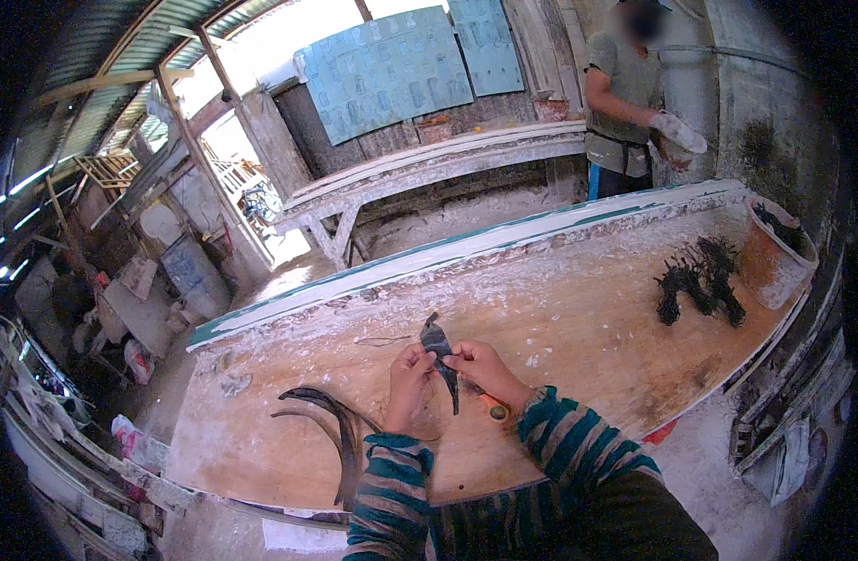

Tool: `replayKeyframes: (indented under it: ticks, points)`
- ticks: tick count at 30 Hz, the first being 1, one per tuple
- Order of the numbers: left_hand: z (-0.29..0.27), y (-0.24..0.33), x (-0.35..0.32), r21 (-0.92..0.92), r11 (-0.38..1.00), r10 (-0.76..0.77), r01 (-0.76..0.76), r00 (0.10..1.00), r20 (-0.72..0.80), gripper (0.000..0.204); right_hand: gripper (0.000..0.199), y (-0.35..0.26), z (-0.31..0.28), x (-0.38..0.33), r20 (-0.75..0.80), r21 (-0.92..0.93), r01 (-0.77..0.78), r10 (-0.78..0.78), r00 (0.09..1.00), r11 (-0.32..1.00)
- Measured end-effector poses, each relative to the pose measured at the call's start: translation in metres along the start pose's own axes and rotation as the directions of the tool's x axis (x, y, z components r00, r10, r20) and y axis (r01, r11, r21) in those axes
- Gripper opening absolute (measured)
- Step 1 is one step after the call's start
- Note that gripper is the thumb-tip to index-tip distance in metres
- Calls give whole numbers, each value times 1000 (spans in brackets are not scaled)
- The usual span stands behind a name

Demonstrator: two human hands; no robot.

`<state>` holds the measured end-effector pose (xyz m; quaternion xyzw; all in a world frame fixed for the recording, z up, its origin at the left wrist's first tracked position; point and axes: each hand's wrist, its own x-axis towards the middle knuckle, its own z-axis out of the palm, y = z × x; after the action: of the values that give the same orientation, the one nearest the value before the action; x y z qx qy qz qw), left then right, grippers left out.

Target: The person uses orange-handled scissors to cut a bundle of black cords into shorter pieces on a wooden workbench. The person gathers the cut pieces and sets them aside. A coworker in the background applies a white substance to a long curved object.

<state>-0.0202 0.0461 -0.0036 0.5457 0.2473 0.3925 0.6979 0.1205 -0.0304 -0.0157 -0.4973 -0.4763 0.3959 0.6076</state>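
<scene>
Head view: left hand (408,376) and right hand (486,367) pinch a dark grey, flat, tapering strip (435,338) between thumbs and fingertips, over the pale brown wooden tabletop (560,318). Work on it appears under way; long curved black strips (343,439) lie unheld at left. Black stringy bundles (696,280) at right: finished or not, cannot tell. Held strip: broad middle, narrow lower end, slightly shiny.

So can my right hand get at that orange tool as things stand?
Probably yes: the orange tool lies close beside your right hand, though that hand would likely need to release the black piece first.
</scene>
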Motion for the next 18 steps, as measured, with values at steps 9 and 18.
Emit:
replayKeyframes:
  ticks: [9,18]
  points:
    - [-1,0,2,-124,987,96,-102,994,-53,6,19,8,1,2,47,-37,-48,49,998,998]
    - [-1,-13,7,16,1000,18,-19,998,67,12,18,18,1,6,-38,-59,91,-94,995,994]
